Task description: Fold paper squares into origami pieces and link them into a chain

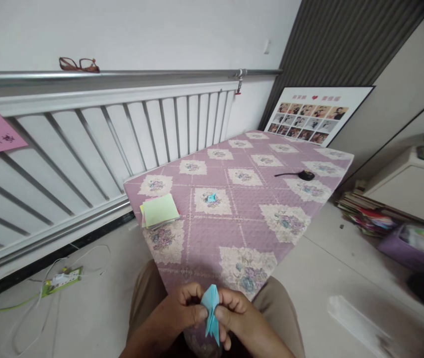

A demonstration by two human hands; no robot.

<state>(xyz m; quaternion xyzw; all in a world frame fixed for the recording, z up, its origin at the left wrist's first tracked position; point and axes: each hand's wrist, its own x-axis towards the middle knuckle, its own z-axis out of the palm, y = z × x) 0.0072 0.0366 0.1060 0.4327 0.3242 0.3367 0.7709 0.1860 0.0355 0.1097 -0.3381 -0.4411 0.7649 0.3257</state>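
Observation:
Between my two hands, just past the near edge of the table, is a folded piece of light blue origami paper [211, 301]. It has a pointed top and split, pointed tails below. My left hand [185, 306] pinches its left side with thumb and fingers. On the other side, my right hand [236, 313] grips it with the thumb in front and the fingers curled behind. A small blue folded paper piece [212, 198] lies farther up the table. To its left sits a stack of coloured paper sheets [160, 211], pale green on top.
A floral purple tablecloth [212, 238] covers the table. A black ladle-shaped item [306, 175] lies toward its right side. Along the left stands a white radiator [115, 139], with glasses [79, 64] on the pipe above. A power strip [62, 281] with cables rests on the floor.

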